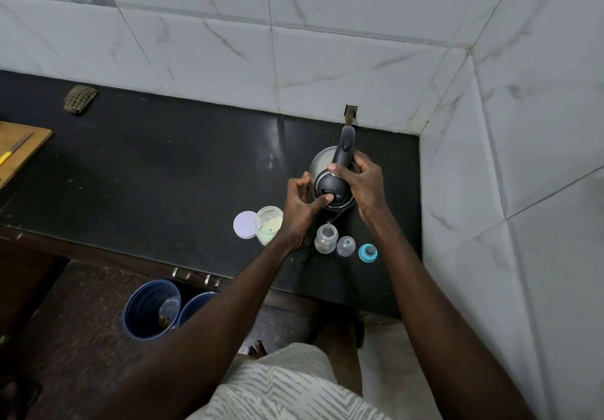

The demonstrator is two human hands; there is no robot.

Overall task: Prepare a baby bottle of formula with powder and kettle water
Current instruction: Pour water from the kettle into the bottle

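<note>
A steel kettle (322, 163) with a black lid and handle is tilted toward me above the black counter (163, 171). My right hand (362, 184) grips its handle. My left hand (302, 202) holds the kettle's side, thumb pressing on the lid. A thin stream of water runs from the spout into the open baby bottle (325, 239), which stands upright below. Left of the bottle stands an open jar of pale powder (268, 225) with its white lid (245, 225) lying beside it. The clear bottle cap (345, 245) and the teal ring with teat (368, 252) sit right of the bottle.
Tiled walls close the counter at the back and right. A wooden board (19, 150) with a knife lies at the far left, a folded cloth (80, 98) near the back wall. Two blue buckets (152, 308) stand on the floor below the counter's front edge.
</note>
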